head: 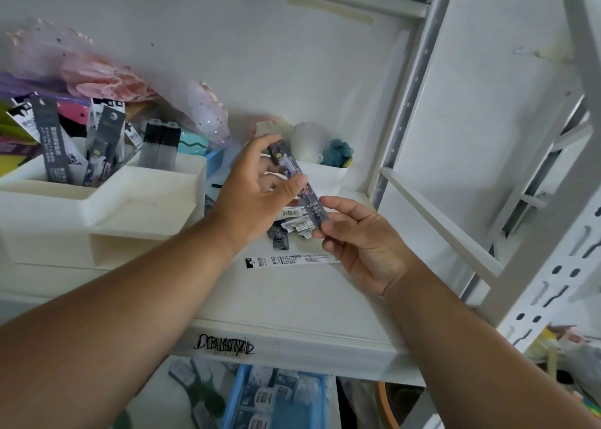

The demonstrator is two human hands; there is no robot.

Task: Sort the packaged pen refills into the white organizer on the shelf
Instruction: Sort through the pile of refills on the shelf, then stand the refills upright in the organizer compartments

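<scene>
Two hands shared one item: a dark packaged refill point(304, 186), long and narrow, held tilted above the shelf point(292, 302). Right hand point(361, 240) pinched its lower end between thumb and fingertips. Left hand point(257, 188) met the upper part, fingers loosely curled around it, thumb across the front.

Loose refill packs point(292, 222), small heap, lay on the shelf directly beneath the held item. One white refill pack point(289, 261) lay flat on its own at 6 o'clock from the heap, just beside the right hand.

White organizer point(107, 201), tiered, stood at 9 o'clock from the hands. Its rear compartments held upright refill packs point(50, 139), dark and white, some leaning.

Pink tissue and netting point(107, 77) sat at 12 o'clock from the organizer, against the back wall. White cup point(325, 171) with a teal soft toy point(338, 152) stood at 1 o'clock from the hands.

Blue tray point(276, 399) with further packs sat on the lower level, at 6 o'clock.
</scene>
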